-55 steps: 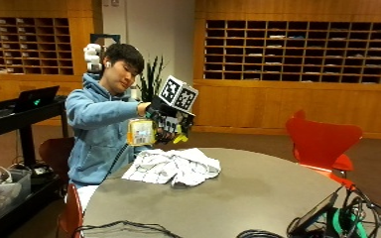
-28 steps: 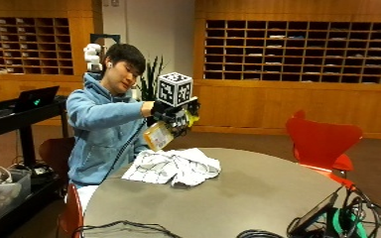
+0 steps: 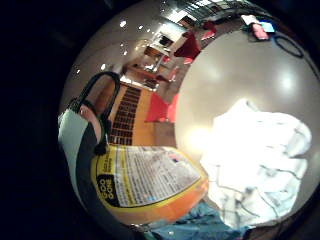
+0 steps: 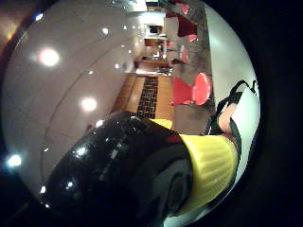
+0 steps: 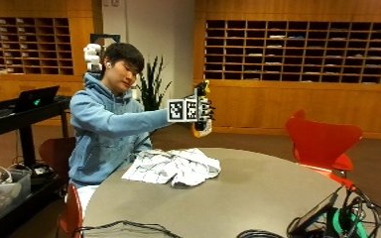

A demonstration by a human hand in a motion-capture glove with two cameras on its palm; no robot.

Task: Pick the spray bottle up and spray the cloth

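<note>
My black-gloved right hand point(image 5: 202, 110) is raised above the round grey counter point(image 5: 256, 193), its fingers curled round the spray bottle point(image 5: 202, 126), a yellow-orange plastic bottle with a printed label, a yellow collar and a black spray head. I hold the bottle in the air, higher than the crumpled white cloth with thin dark lines point(image 5: 172, 166) and just past that cloth's far edge. The cloth lies on the counter on the side nearest my seat. In the little-finger palm view the bottle's label point(image 3: 150, 177) sits close to my palm, with the cloth point(image 3: 260, 160) spread below it. In the thumb-side view the black spray head point(image 4: 123, 175) and yellow collar point(image 4: 208, 168) lie against my palm.
</note>
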